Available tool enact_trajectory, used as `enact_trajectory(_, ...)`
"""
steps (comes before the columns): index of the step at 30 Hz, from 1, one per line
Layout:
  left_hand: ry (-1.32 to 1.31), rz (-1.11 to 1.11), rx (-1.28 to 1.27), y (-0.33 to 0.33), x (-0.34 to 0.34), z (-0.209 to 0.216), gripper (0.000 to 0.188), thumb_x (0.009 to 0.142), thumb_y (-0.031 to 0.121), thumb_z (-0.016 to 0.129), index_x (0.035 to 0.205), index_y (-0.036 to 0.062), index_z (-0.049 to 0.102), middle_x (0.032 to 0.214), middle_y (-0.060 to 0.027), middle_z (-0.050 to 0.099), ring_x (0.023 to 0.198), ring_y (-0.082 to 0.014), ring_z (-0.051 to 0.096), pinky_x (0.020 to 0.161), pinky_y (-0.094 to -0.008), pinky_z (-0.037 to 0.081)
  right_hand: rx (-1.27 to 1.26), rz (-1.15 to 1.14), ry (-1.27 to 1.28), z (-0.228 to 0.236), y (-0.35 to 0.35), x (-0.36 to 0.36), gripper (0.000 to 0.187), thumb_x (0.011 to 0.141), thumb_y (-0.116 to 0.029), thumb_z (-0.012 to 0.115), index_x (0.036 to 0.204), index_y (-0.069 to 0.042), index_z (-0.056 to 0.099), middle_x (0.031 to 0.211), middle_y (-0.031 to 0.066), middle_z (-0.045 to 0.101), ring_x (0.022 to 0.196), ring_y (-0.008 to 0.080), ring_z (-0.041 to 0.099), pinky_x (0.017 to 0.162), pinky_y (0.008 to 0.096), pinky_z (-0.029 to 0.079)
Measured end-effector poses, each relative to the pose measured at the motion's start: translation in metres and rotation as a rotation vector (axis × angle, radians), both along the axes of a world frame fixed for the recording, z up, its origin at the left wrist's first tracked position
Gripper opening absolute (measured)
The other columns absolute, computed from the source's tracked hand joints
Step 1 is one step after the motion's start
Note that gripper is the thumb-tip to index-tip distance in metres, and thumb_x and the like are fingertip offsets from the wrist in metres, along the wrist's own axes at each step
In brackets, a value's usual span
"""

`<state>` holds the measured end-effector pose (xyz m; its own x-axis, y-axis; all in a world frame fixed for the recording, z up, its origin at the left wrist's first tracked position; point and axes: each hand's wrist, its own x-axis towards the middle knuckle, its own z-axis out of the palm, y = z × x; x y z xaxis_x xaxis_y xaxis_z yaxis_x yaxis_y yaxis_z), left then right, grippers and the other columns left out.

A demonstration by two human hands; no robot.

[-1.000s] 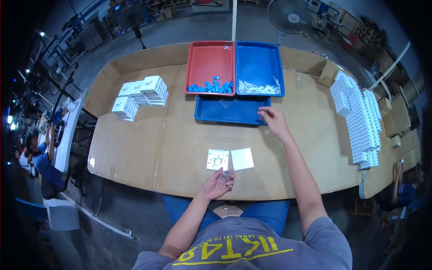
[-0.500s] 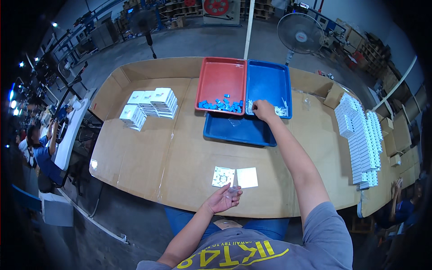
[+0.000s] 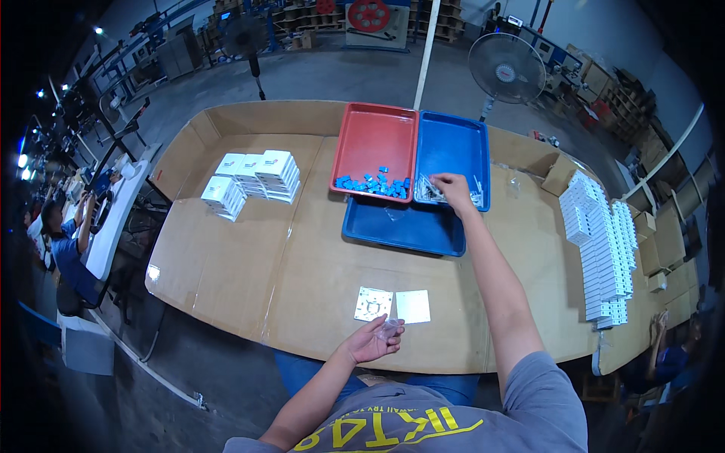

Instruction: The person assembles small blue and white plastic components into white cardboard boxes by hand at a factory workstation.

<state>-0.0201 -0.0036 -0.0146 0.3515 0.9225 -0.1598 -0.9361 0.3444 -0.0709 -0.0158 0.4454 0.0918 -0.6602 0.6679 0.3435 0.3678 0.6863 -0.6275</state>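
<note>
A small clear plastic bag (image 3: 390, 329), seemingly light, limp and slippery, is being pinched at its edge by the left hand (image 3: 371, 340), while small pale parts (image 3: 432, 192) in the blue tray (image 3: 451, 146) are being touched by the right hand (image 3: 455, 189), its grip indiscernible.

the surface (image 3: 226, 264) is plain tan cardboard under a clear glossy film. a red tray (image 3: 375, 143) carries small bright blue pieces (image 3: 371, 183). beside it a blue tray (image 3: 453, 143) holds pale clear-white bits (image 3: 430, 192), and a darker blue tray (image 3: 404, 230) lies below. white boxes (image 3: 257, 177) sit left, white stacks (image 3: 600, 249) right. two white plates (image 3: 393, 305) lie near the edge.
</note>
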Motion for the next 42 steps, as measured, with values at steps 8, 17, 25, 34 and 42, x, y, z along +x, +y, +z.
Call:
enact_trajectory(8,0.027,0.031,0.009,-0.008,0.002,-0.011,0.052,0.111,0.046,0.044,0.136,0.0019,0.055,0.111,-0.0088,0.064,0.088,-0.0224,0.059,0.090,-0.0400,0.052,-1.016,0.197,0.515,0.078,-0.094,0.048,0.029,0.103,-0.018,0.069,0.128,-0.003,0.072,0.104,0.0044,0.072,0.069,0.0058,0.056,0.059,0.0210,0.044)
enact_trajectory(17,0.127,0.055,0.062,0.003,0.000,-0.014,0.054,0.113,0.041,0.043,0.145,-0.0005,0.051,0.115,-0.0057,0.065,0.094,-0.0190,0.063,0.094,-0.0391,0.053,-0.974,0.022,0.126,-0.020,-0.259,0.153,0.024,0.101,-0.013,0.068,0.120,0.001,0.075,0.082,-0.0024,0.066,0.066,0.0043,0.050,0.059,0.0219,0.040)
enact_trajectory(25,0.210,0.073,0.104,-0.005,0.004,-0.007,0.055,0.113,0.043,0.043,0.143,-0.0016,0.054,0.118,-0.0076,0.068,0.099,-0.0189,0.065,0.096,-0.0390,0.054,-1.022,0.007,0.181,-0.023,-0.304,0.179,0.013,0.097,-0.006,0.073,0.108,0.001,0.074,0.074,-0.0061,0.060,0.062,0.0016,0.046,0.057,0.0200,0.035)
enact_trajectory(34,0.316,0.078,0.107,-0.004,0.008,-0.005,0.052,0.113,0.045,0.041,0.137,0.0017,0.058,0.112,-0.0066,0.068,0.095,-0.0180,0.067,0.093,-0.0389,0.053,-0.843,0.212,0.010,-0.011,-0.297,0.148,0.010,0.095,-0.008,0.076,0.101,-0.001,0.076,0.075,-0.0054,0.063,0.066,0.0013,0.048,0.059,0.0213,0.038)
enact_trajectory(42,0.329,0.094,0.130,-0.004,0.007,-0.001,0.041,0.113,0.044,0.045,0.127,0.0087,0.062,0.108,-0.0047,0.070,0.092,-0.0165,0.069,0.091,-0.0374,0.056,-0.695,0.360,-0.305,0.021,-0.291,0.132,0.012,0.091,-0.008,0.078,0.100,0.000,0.076,0.079,0.0005,0.067,0.071,0.0083,0.053,0.065,0.0266,0.044)
